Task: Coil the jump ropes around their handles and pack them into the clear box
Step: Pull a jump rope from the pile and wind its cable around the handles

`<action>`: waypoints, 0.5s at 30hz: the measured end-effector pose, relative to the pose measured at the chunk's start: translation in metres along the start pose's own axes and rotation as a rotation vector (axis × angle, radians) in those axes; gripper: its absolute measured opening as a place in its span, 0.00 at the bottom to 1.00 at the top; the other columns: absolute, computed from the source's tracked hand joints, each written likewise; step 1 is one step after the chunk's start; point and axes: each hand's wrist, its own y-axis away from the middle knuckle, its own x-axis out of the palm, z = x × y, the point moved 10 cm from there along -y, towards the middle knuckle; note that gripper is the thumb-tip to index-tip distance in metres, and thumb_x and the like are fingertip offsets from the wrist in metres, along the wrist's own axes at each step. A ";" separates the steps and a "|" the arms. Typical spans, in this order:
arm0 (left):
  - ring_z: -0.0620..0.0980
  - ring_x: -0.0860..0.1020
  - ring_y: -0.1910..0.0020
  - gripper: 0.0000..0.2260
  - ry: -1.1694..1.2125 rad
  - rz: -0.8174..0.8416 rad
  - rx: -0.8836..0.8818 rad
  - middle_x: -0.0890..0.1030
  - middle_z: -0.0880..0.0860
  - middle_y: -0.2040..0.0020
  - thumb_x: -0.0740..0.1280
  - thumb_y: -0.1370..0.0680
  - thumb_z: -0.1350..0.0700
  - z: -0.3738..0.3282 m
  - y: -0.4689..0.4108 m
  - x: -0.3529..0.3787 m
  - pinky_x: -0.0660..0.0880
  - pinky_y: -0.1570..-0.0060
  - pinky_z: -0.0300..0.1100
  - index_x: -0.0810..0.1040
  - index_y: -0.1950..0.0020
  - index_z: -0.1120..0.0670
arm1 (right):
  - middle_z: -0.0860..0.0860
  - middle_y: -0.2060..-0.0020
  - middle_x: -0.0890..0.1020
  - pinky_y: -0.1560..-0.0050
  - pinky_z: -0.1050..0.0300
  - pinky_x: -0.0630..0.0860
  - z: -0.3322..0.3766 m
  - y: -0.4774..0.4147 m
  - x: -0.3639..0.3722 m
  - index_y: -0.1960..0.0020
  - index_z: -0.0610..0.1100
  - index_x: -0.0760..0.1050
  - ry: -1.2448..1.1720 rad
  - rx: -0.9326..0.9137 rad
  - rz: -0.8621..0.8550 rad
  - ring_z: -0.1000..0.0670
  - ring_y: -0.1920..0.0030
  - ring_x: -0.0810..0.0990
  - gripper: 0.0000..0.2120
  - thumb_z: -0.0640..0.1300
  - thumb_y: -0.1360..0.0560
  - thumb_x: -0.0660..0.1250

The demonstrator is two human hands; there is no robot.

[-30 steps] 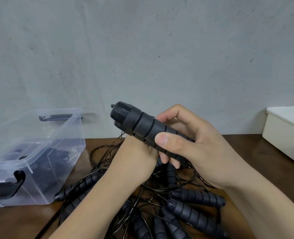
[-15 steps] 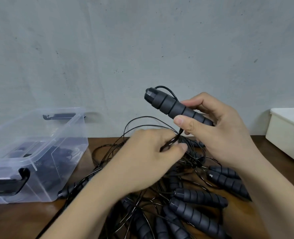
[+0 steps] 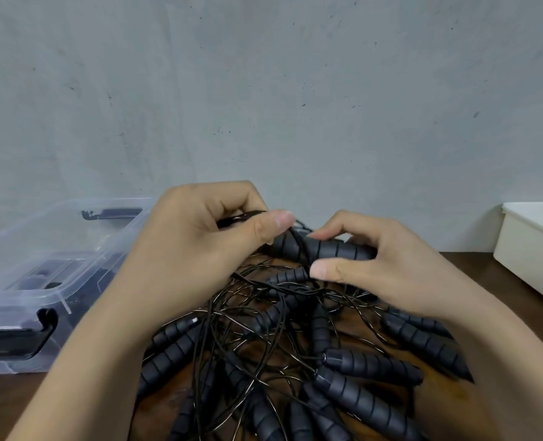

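Fingers [image 3: 337, 225] of the right hand [image 3: 391, 272] clasp a handle [image 3: 338, 251].

Clear box [image 3: 72, 246] partly beyond left edge

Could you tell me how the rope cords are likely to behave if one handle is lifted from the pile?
The cords look thin and floppy, so they would probably sag. They cross many handles, so neighbours would likely drag along. The ribbed handles seem grippy, unlikely to slip.
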 end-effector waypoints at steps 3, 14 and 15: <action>0.46 0.64 0.71 0.13 -0.023 0.017 -0.002 0.68 0.53 0.73 0.76 0.25 0.44 0.006 -0.002 0.001 0.60 0.69 0.40 0.84 0.60 0.53 | 0.59 0.54 0.86 0.50 0.58 0.79 0.009 0.009 0.030 0.44 0.60 0.82 0.041 -0.007 0.220 0.59 0.55 0.84 0.16 0.57 0.29 0.82; 0.52 0.71 0.63 0.14 0.276 0.302 -0.064 0.75 0.61 0.63 0.73 0.20 0.49 0.050 -0.008 0.042 0.67 0.62 0.44 0.78 0.58 0.58 | 0.43 0.48 0.89 0.46 0.52 0.85 0.056 0.040 0.004 0.46 0.46 0.86 -0.362 -0.195 0.282 0.43 0.48 0.89 0.17 0.42 0.33 0.85; 0.49 0.74 0.63 0.09 0.243 0.329 -0.065 0.77 0.57 0.62 0.70 0.18 0.56 0.052 -0.008 0.046 0.70 0.62 0.43 0.80 0.57 0.54 | 0.45 0.50 0.89 0.51 0.57 0.84 0.056 0.040 -0.003 0.47 0.46 0.86 -0.390 -0.215 0.240 0.46 0.52 0.89 0.16 0.42 0.33 0.85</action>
